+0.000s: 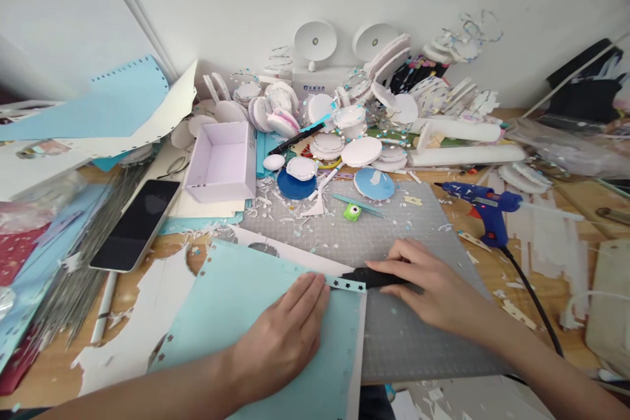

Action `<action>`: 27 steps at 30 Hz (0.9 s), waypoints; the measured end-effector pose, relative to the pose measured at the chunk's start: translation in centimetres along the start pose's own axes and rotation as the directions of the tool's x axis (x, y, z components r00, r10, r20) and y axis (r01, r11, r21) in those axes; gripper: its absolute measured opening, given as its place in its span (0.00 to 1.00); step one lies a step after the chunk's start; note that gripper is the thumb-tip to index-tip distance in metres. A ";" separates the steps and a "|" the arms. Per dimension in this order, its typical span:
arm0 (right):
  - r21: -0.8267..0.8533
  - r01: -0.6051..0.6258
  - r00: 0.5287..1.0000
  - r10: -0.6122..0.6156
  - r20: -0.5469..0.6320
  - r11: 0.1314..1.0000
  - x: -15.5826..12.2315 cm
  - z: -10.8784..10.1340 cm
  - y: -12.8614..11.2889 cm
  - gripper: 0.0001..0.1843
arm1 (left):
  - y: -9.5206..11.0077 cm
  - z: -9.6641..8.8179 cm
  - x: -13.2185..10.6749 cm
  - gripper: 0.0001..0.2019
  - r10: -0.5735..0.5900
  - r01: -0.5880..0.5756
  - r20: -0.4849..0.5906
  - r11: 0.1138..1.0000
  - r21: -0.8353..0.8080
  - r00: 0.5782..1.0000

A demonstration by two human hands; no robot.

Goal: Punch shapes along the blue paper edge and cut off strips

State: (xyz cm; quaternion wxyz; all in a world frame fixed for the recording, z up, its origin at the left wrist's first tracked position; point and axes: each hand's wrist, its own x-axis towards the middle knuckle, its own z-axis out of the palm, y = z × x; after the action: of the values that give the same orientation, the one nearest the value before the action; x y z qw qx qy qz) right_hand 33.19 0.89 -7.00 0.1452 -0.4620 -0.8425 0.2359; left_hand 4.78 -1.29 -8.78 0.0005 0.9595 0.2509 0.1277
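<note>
A light blue sheet of paper [256,315] lies over a white sheet [358,348] on a grey cutting mat [418,341]. Star-shaped holes run along several of its edges. My left hand [288,328] rests flat on the blue sheet, fingers together and pressing near the top edge. At the upper right corner is a narrow blue strip [355,285] with star holes. My right hand [423,282] grips a black hand tool [371,276] whose exact kind I cannot make out. The tool's front end meets the paper edge by the strip.
A lilac box [219,174], a phone [135,226] and thin wires [86,275] are at left. Behind the mat are many white foam discs [361,152]. A green star punch [352,211] stands on the mat; a blue glue gun [485,207] with its cord lies at right.
</note>
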 end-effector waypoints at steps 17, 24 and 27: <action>-0.005 -0.016 0.999 0.015 -0.042 1.000 -2.2 0.1 0.5 0.20 | -2.3 -1.7 -1.4 0.36 -0.205 0.221 0.176 0.972 -0.077 0.963; 0.009 -0.036 0.999 0.036 -0.033 0.999 -1.0 0.5 -0.3 0.18 | -2.2 -1.4 -1.6 0.37 -0.201 0.225 0.203 0.969 -0.098 0.958; 0.006 -0.045 0.998 0.045 -0.042 0.999 -0.2 0.7 -0.6 0.18 | -2.2 -1.5 -1.6 0.37 -0.202 0.226 0.208 0.969 -0.103 0.957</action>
State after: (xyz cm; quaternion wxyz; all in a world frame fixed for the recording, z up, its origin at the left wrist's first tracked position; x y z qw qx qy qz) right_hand 32.52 0.21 -7.27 0.1589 -0.4853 -0.8281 0.2314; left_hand 2.07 -0.25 -7.89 0.0993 0.9326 0.3437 0.0472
